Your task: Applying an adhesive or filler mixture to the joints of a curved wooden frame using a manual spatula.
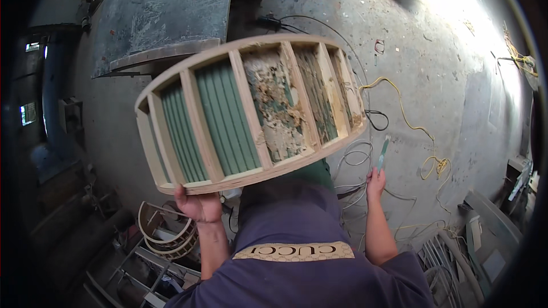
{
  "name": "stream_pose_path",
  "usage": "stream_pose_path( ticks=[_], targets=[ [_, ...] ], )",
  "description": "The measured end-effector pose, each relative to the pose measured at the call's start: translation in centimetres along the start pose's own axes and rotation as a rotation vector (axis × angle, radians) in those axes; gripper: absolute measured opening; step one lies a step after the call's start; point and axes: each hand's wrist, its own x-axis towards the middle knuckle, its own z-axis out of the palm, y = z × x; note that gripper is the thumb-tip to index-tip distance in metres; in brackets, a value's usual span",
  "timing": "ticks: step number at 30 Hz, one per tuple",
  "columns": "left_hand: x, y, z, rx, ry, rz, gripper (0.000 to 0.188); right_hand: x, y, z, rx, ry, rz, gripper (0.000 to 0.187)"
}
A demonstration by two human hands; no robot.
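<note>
A large oval wooden frame (212, 131) with several cross slats is held tilted in front of me. Green ribbed panel (227, 118) shows between its left slats. The bays to the right carry crusty tan material (279, 105) like dried glue or filler. My left hand (200, 205) grips the frame's near left edge, thumb over the rim. Away to the right of the frame, my right hand (375, 182) is closed around a slim, flat green tool (384, 149) with a pale tip. Its exact kind is too small to tell.
A scuffed dark metal-topped table (162, 11) stands at the far left. Yellow cord (402, 108) and grey cable (355, 157) trail over the concrete floor. Another curved wooden frame (171, 245) lies at lower left by metal racking. Metal bars (445, 262) lie at lower right.
</note>
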Motion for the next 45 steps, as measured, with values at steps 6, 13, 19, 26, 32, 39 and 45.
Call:
stream_pose_path(
  ticks=[6,13,19,26,32,39,45],
  targets=[
    [-1.5,-0.7,1.8,-0.081,0.153,-0.055,0.064,-8.3,-3.4,-2.6,0.064,-0.113,0.119,0.024],
    [-3.0,-3.2,1.7,-0.161,0.28,-0.051,0.069,-14.4,-7.7,-9.2,0.012,-0.297,0.167,0.02],
    [-2.4,-6.1,-1.3,-0.156,0.314,-0.011,0.067,-17.7,-12.6,-13.5,0.076,-0.408,0.272,0.019],
    [1.2,-11.9,-9.7,-0.182,0.312,0.011,0.067,-17.1,-9.2,-14.9,0.082,-0.422,0.295,0.021],
    [3.5,-13.3,-12.2,-0.165,0.328,0.049,0.067,-18.2,-8.9,-15.0,0.045,-0.448,0.342,0.018],
    [3.8,-15.0,-13.9,-0.139,0.22,0.053,0.069,-17.9,-6.1,-13.6,0.104,-0.448,0.396,0.02],
    [5.3,-14.3,-15.2,-0.13,0.122,0.078,0.071,-17.0,-4.6,-13.2,0.091,-0.434,0.4,0.022]
  ],
)
